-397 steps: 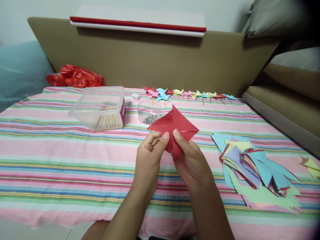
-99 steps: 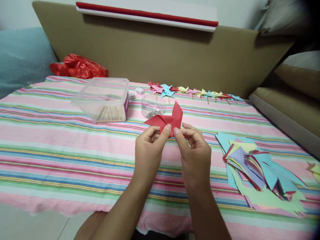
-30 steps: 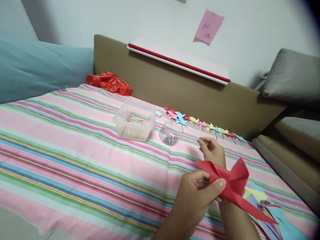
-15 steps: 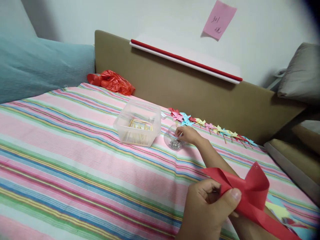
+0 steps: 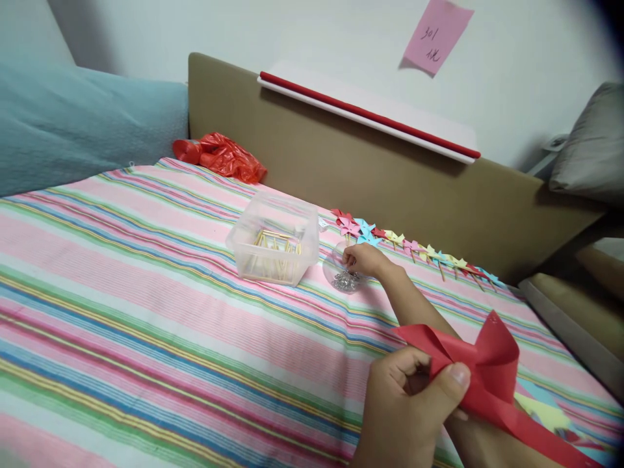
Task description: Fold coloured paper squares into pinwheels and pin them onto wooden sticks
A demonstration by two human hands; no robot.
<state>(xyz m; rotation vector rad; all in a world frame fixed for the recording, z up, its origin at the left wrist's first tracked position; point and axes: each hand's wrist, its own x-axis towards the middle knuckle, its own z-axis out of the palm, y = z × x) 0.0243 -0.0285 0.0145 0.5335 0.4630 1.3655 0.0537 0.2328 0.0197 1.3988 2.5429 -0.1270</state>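
Low at the right, my left hand pinches a red paper pinwheel between thumb and fingers. Some of its points curl in toward the middle, while one strip trails to the lower right. My right hand reaches past the pinwheel to a round clear dish. Its fingers are bent together just above the dish; whatever they hold is too small to see. Small silvery metal pieces, which look like pins, lie in a heap in the dish.
Left of the dish stands a clear plastic box with several thin golden sticks. Finished pinwheels lie along the headboard. Coloured paper pieces lie under my forearm's right side. A red plastic bag sits on the striped sheet.
The view has shifted slightly. My right hand stays at the dish with its fingers drawn in a little more. My left hand keeps its hold on the red pinwheel.
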